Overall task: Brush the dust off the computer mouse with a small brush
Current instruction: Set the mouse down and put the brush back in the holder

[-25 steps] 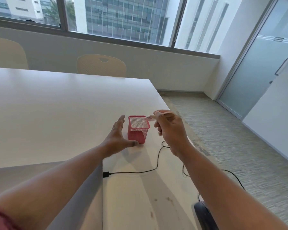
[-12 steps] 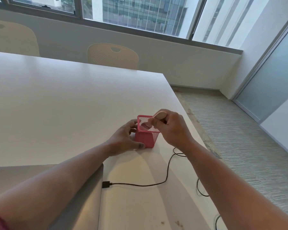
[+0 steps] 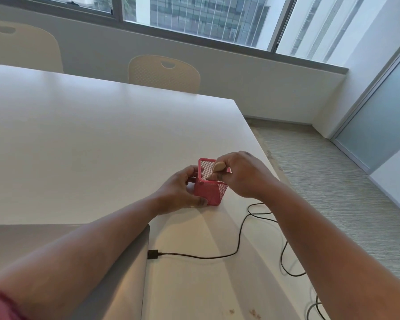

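Head view only. Bristles of the small brush [image 3: 218, 168] were hidden inside the pink mesh holder [image 3: 210, 191], so only its pale wooden handle showed, tilted and poking above the rim. No computer mouse could be made out; a black cable [image 3: 238, 241] ran from a plug beside the grey laptop [image 3: 125, 273] at seven o'clock off the table's edge toward five o'clock, its far end cut off. The laptop itself was largely covered by the left forearm.

The left hand [image 3: 180, 190] curled around the holder's nine o'clock side, thumb pressed low on the near face and fingers wrapped behind, steadying it on the white table [image 3: 90, 146]. The right hand [image 3: 243, 174] arched over the holder's three o'clock side, fingers bent down and pinching the brush handle; the fingertips were mostly hidden behind the knuckles. Both forearms reached in from the bottom edge.
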Tool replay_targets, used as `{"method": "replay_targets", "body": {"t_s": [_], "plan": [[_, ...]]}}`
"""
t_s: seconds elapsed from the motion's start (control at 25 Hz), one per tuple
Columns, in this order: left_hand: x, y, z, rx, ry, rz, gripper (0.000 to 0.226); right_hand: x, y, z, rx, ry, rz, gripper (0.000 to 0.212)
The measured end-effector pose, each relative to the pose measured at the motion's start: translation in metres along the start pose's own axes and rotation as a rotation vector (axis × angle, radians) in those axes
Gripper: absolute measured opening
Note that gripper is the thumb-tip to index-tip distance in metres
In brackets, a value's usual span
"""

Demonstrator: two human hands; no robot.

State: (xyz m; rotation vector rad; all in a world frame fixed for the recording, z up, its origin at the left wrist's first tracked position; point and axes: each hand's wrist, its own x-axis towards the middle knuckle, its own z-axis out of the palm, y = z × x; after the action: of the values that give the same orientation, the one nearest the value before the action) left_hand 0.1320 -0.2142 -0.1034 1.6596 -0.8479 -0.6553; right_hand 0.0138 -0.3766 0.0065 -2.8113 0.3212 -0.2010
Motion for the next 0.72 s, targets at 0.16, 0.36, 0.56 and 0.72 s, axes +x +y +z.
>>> {"method": "replay_targets", "body": {"t_s": [0.16,0.36,0.56,0.72], "plan": [[0.0004,-0.0018,0.0004,-0.021,-0.004,-0.004,0.076,0.0009,-0.0018,0.0001,-0.019,-0.028,-0.001,0.013],[0.0012,-0.0028,0.0013,-0.061,-0.001,-0.013,0.076,0.0055,-0.0044,0.0010,-0.076,-0.056,0.070,0.023],[0.0003,-0.0014,0.0019,-0.040,0.002,-0.013,0.077,0.0072,-0.0018,0.0062,0.013,-0.039,0.096,0.019],[0.0000,0.0006,0.0012,-0.039,0.005,-0.015,0.079,0.0081,0.0010,0.0063,0.143,-0.024,0.100,0.012]]}}
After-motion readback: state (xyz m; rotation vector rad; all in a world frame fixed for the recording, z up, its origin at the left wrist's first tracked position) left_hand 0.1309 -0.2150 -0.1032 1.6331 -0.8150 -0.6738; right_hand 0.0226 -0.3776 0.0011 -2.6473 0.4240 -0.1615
